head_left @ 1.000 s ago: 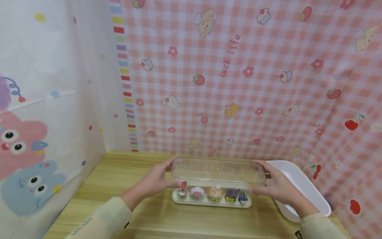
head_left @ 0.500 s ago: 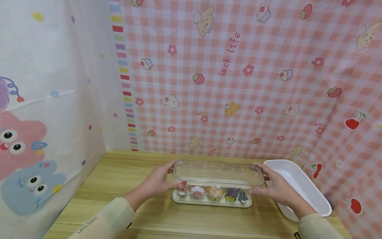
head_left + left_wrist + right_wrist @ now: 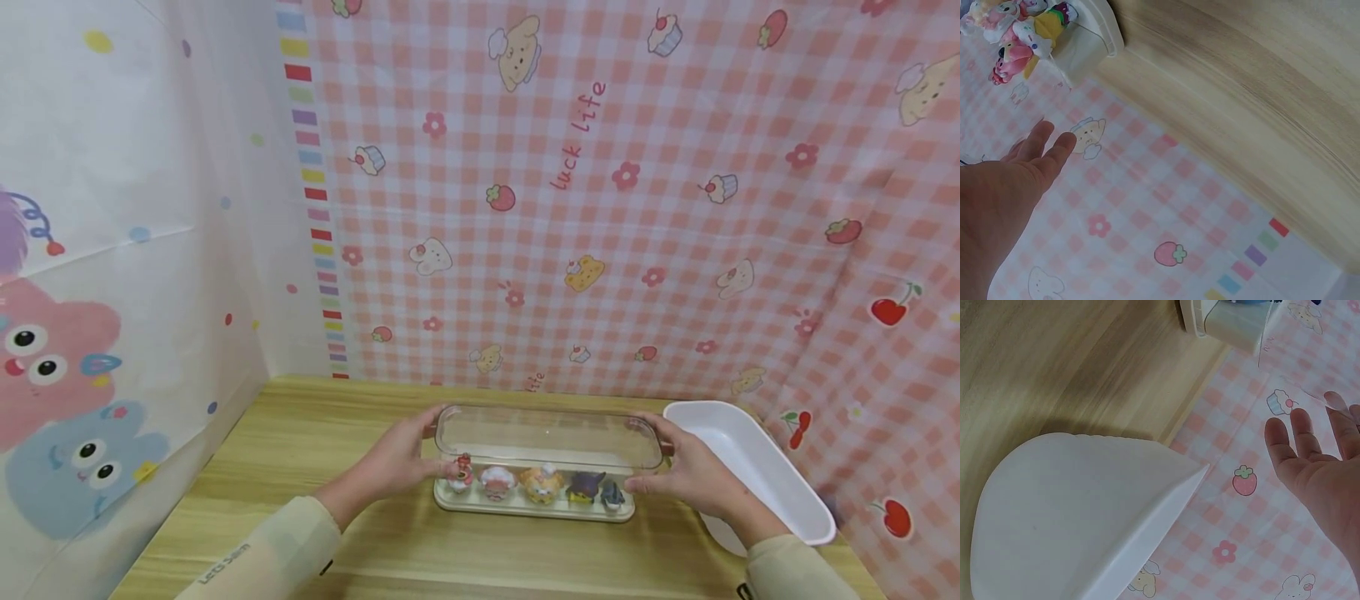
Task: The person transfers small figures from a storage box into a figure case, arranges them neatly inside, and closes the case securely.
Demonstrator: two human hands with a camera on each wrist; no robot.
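A long clear plastic cover (image 3: pixel 547 435) with rounded ends is held up between both hands. My left hand (image 3: pixel 397 452) grips its left end, and my right hand (image 3: pixel 693 468) grips its right end. Under and in front of it, a cream oblong base (image 3: pixel 517 510) lies on the table, with several small figurines standing on it in a row. Among them are a red-and-white figurine (image 3: pixel 461 475), an orange one (image 3: pixel 542 485) and a dark purple one (image 3: pixel 583 486). The left wrist view shows the base's end (image 3: pixel 1107 31) and colourful figurines (image 3: pixel 1019 37); extended fingers (image 3: pixel 1054 156) show below them.
On the right of the wood-grain table (image 3: pixel 300 433), a white tray (image 3: pixel 772 483) sits just beyond my right hand. A pink checked cloth (image 3: pixel 570 208) hangs behind the table, and a white printed sheet (image 3: pixel 135 250) stands along the left.
The clear cover has come down slightly toward the figurines, both hands moving with it. The base, figurines and white tray stay in place.
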